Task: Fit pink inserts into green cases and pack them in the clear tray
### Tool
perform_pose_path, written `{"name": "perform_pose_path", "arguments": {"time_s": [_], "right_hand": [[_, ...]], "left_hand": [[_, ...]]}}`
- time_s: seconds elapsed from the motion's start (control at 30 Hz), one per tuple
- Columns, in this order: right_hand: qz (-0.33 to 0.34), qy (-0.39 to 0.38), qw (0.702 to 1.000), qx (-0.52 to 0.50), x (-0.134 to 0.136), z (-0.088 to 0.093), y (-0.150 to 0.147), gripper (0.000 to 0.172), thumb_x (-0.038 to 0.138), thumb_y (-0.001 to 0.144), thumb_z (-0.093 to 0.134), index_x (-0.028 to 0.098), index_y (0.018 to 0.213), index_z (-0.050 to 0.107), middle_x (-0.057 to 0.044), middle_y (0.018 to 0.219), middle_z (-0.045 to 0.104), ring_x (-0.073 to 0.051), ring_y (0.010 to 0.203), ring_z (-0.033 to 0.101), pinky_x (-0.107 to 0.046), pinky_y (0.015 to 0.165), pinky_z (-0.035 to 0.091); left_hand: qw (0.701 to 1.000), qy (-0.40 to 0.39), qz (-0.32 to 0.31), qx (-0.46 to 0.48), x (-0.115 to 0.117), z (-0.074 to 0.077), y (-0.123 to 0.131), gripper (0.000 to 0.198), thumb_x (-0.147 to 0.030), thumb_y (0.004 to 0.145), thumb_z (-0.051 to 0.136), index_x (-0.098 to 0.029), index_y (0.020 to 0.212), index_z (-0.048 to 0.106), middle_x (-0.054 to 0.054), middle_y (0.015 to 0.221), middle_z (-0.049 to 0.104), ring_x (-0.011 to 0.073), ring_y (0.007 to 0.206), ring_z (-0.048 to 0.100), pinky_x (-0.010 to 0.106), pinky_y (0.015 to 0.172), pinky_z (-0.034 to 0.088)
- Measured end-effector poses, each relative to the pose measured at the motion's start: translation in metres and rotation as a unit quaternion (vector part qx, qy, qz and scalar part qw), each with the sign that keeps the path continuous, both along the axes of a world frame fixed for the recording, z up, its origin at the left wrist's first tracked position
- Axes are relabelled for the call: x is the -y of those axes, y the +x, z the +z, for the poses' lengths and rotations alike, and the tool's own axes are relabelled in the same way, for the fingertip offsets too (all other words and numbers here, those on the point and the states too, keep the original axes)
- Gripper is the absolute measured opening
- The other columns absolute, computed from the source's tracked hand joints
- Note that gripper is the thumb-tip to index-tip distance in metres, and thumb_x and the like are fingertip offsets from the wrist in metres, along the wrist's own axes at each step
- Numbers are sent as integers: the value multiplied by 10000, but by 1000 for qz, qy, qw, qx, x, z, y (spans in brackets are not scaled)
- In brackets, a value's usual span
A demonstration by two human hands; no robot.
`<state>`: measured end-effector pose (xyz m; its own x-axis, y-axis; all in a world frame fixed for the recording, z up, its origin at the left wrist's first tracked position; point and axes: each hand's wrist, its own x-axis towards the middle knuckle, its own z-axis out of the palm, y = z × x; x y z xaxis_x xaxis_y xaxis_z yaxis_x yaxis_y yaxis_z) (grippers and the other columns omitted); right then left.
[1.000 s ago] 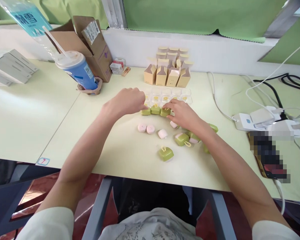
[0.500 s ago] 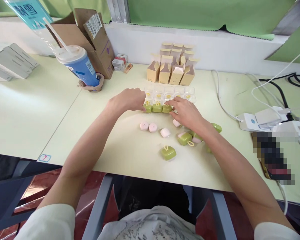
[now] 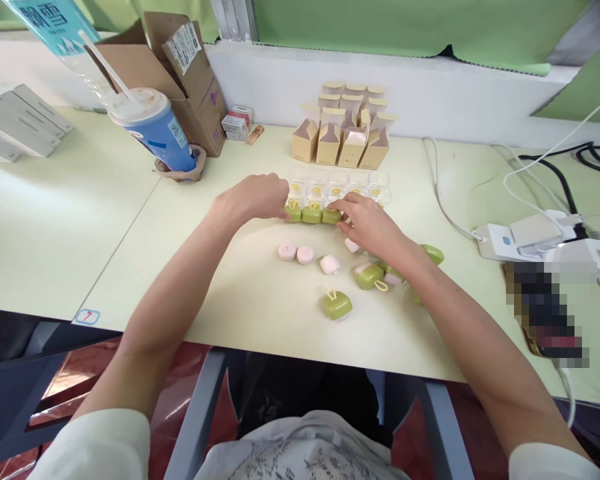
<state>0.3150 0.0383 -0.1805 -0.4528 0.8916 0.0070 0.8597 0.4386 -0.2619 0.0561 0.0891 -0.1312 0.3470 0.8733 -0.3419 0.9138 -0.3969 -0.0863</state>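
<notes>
Three small green cases with yellow loops stand side by side, touching, in a row between my hands. My left hand (image 3: 265, 197) is curled, with its thumb against the left green case (image 3: 293, 213). The middle green case (image 3: 311, 214) sits between its neighbours. At the other end, my right hand (image 3: 367, 219) has thumb and fingers closed on the right green case (image 3: 331, 215). Directly behind the row are clear plastic containers (image 3: 337, 179) with yellow marks. Nearer me lie two round pink pieces (image 3: 296, 253), a pale pink block (image 3: 330, 264) and a loose green case (image 3: 337, 305).
More green-and-pink cases (image 3: 369, 275) lie partly under my right forearm. Open yellow boxes (image 3: 330, 143) stand by the wall. On the left are a blue cup (image 3: 163, 137) and a cardboard box (image 3: 200, 100); on the right, a power strip (image 3: 510, 241) and a phone (image 3: 543, 310).
The row of green cases and both hands have shifted very slightly left. The view has also moved a little. Both hands keep the same pose.
</notes>
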Motion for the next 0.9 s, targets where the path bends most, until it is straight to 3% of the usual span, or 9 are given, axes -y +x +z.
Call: {"name": "perform_pose_path", "arguments": {"time_s": [0.17, 0.27, 0.37, 0.43, 0.5, 0.6, 0.7, 0.8, 0.9], "right_hand": [[-5, -1, 1000, -22, 0, 7, 4, 545, 145, 1043, 610, 172, 1567, 759, -216, 1429, 771, -362, 1096, 804, -505, 985, 627], [-48, 30, 994, -92, -6, 23, 21, 479, 248, 1052, 671, 218, 1514, 790, -166, 1369, 822, -336, 984, 828, -561, 1025, 650], [-141, 80, 977, -141, -15, 36, 48, 375, 245, 1038, 688, 239, 1374, 854, -127, 1223, 871, -332, 995, 838, -593, 1115, 638], [-217, 79, 964, -130, -22, 39, 65, 395, 226, 1027, 705, 218, 1393, 853, -148, 1244, 874, -330, 1007, 830, -614, 1153, 624], [-276, 23, 954, -118, -27, 36, 78, 544, 266, 1015, 776, 210, 1557, 779, -197, 1390, 843, -324, 972, 820, -623, 1087, 659], [-301, -94, 935, -161, -32, 27, 88, 855, 400, 983, 892, 238, 1767, 591, -254, 1591, 748, -285, 844, 809, -550, 860, 715], [-279, -143, 927, -208, -35, 19, 91, 910, 495, 967, 916, 245, 1770, 569, -253, 1598, 741, -248, 762, 795, -475, 733, 699], [-274, -124, 932, -202, -40, 10, 93, 925, 568, 955, 904, 259, 1762, 574, -256, 1600, 741, -305, 875, 824, -533, 802, 716], [-272, -59, 947, -163, -49, -3, 95, 909, 612, 1014, 789, 233, 1802, 540, -272, 1691, 686, -452, 1294, 792, -702, 1104, 656]], "left_hand": [[999, -6, 6, 51, -9, -2, -14, 281, -494, 973, 841, -226, 1053, 872, 102, 996, 823, 356, 1072, 820, 408, 978, 612], [987, 46, 23, 155, -22, -6, -27, 228, -445, 1008, 795, -243, 1077, 871, 79, 1013, 846, 357, 1128, 826, 459, 1085, 611], [947, 132, 50, 289, -36, -18, -31, 292, -294, 1040, 720, -255, 1307, 831, 107, 1260, 880, 325, 1208, 821, 478, 1149, 612], [926, 130, 80, 347, -43, -28, -28, 431, -248, 1040, 693, -234, 1466, 757, 152, 1465, 839, 294, 1207, 822, 448, 1092, 653], [915, 78, 121, 376, -46, -36, -23, 499, -259, 1056, 677, -212, 1552, 689, 189, 1573, 789, 271, 1155, 839, 405, 980, 689], [910, 14, 155, 384, -45, -38, -20, 482, -300, 1074, 690, -241, 1552, 665, 155, 1514, 828, 242, 1009, 869, 373, 896, 691], [915, -5, 157, 371, -43, -32, -21, 402, -268, 1078, 701, -237, 1479, 702, 113, 1392, 878, 233, 941, 877, 382, 935, 674], [923, -5, 160, 350, -42, -28, -21, 346, -240, 1100, 682, -194, 1439, 733, 135, 1377, 878, 256, 1033, 872, 391, 981, 659], [923, 14, 158, 350, -41, -29, -17, 390, -299, 1121, 703, -188, 1495, 715, 156, 1461, 838, 282, 1232, 837, 377, 1024, 657]]}}
